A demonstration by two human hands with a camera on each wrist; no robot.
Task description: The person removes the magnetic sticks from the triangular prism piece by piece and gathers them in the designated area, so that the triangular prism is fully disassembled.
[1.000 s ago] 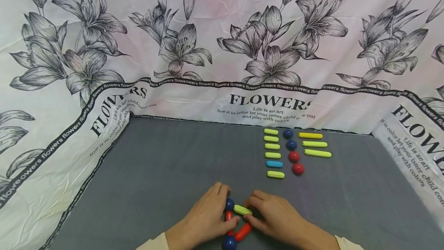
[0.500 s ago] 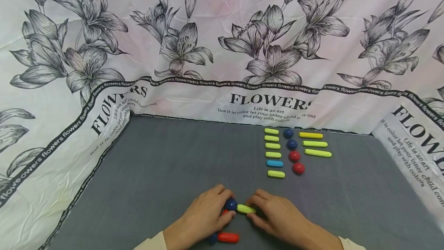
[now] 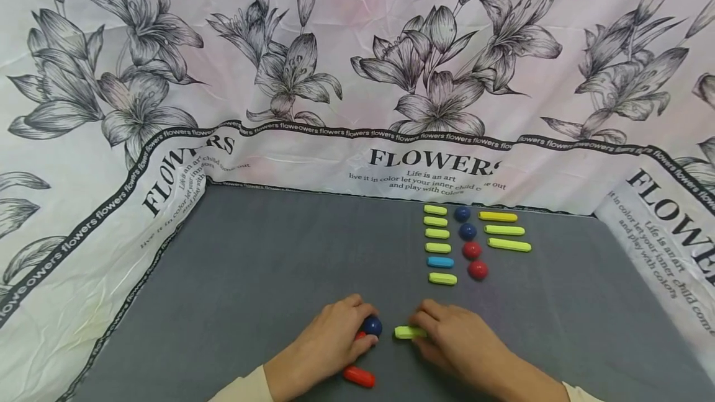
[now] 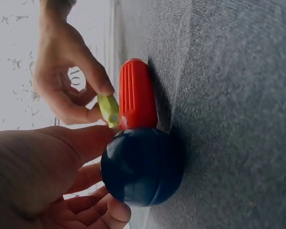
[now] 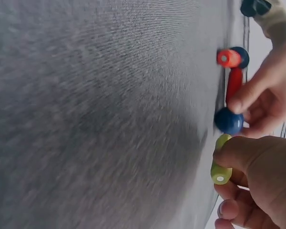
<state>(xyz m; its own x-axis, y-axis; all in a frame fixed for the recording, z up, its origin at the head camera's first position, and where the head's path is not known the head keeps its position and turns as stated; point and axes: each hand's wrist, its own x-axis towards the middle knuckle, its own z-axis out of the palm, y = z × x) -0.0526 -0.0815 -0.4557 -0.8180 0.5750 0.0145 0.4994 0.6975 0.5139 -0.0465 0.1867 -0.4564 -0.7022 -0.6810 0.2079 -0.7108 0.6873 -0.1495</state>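
My left hand (image 3: 342, 340) grips a dark blue ball (image 3: 371, 326) that has a short red rod (image 4: 136, 95) stuck to it. The ball (image 4: 143, 167) rests on the grey cloth. My right hand (image 3: 432, 335) pinches a yellow-green rod (image 3: 409, 332) just right of the ball, with a small gap between them. The right wrist view shows the rod (image 5: 220, 167) in my fingertips beside the ball (image 5: 229, 120). A second red rod (image 3: 359, 376) lies on the cloth under my left hand, with another blue ball (image 5: 241, 56) at its end.
At the back right lie a column of short yellow-green rods (image 3: 436, 209) with one blue rod (image 3: 440, 262), two blue balls (image 3: 462, 213), two red balls (image 3: 477, 270) and three longer yellow rods (image 3: 504, 230). Flowered cloth walls (image 3: 357, 160) ring the grey table (image 3: 251, 265).
The yellow-green rod has come off the blue ball and moved right with my right hand. The lower red rod dropped away from the cluster and now lies flat on the cloth.
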